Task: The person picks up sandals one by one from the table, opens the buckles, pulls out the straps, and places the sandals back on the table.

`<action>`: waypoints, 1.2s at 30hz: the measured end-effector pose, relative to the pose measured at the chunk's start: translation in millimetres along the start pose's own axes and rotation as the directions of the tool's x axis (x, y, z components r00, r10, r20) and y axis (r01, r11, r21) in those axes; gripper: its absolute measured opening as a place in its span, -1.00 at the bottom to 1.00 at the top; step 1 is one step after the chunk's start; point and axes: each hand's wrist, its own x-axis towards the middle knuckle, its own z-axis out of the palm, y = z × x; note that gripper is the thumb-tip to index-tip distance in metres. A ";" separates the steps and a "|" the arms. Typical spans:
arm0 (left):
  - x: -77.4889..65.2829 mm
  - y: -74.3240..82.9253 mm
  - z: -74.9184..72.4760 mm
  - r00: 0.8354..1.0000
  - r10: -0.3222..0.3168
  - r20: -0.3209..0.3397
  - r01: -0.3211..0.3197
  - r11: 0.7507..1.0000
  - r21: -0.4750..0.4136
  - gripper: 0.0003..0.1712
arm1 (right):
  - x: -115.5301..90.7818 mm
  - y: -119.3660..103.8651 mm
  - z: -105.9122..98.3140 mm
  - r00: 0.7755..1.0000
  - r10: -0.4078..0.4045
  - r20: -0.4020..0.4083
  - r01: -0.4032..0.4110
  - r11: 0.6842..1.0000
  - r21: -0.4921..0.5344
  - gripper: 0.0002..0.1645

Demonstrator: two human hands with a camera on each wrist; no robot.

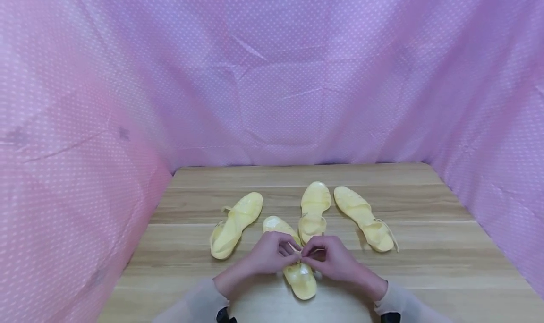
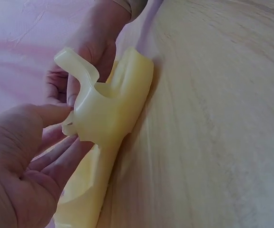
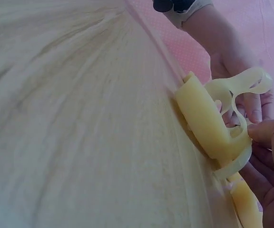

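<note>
A pale yellow jelly sandal (image 1: 301, 285) lies on the table with its heel toward me, between my two hands. My left hand (image 1: 272, 253) pinches the ankle strap at one side, thumb against its edge in the left wrist view. From the other side my right hand (image 1: 329, 257) pinches the strap too, and the fingertips of both hands meet above the sandal. A loose strap end (image 2: 75, 64) curls upward in the left wrist view. The right wrist view shows cut-out straps (image 3: 241, 85) standing up from the heel part. The fingers hide the sandal's middle in the head view.
More yellow sandals lie around: one to the left (image 1: 235, 226), one just beyond my hands (image 1: 316, 202), one to the right (image 1: 361, 214). The wooden table (image 1: 433, 266) is enclosed by a pink dotted cloth (image 1: 280, 77) at the back and sides.
</note>
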 end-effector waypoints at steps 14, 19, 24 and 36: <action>0.6 -0.4 1.5 1.000 -0.013 -0.004 0.013 1.000 -0.016 -0.95 | 1.2 -4.0 -3.5 0.998 0.056 0.015 -0.056 0.998 0.000 -0.87; 2.4 1.8 1.9 1.000 0.019 -0.025 -0.019 0.999 0.026 -0.88 | 0.4 -2.8 -2.8 0.999 0.050 0.003 -0.050 0.999 0.002 -0.88; 0.1 -2.4 1.7 1.000 -0.018 -0.012 0.018 1.000 0.000 -0.94 | -1.3 0.3 -1.4 0.999 0.035 0.012 -0.035 0.999 -0.012 -0.84; -0.5 2.9 -2.0 1.000 0.003 0.018 -0.004 0.999 0.038 -0.91 | 0.0 -2.8 -2.4 0.999 0.031 0.016 -0.031 0.999 -0.017 -0.83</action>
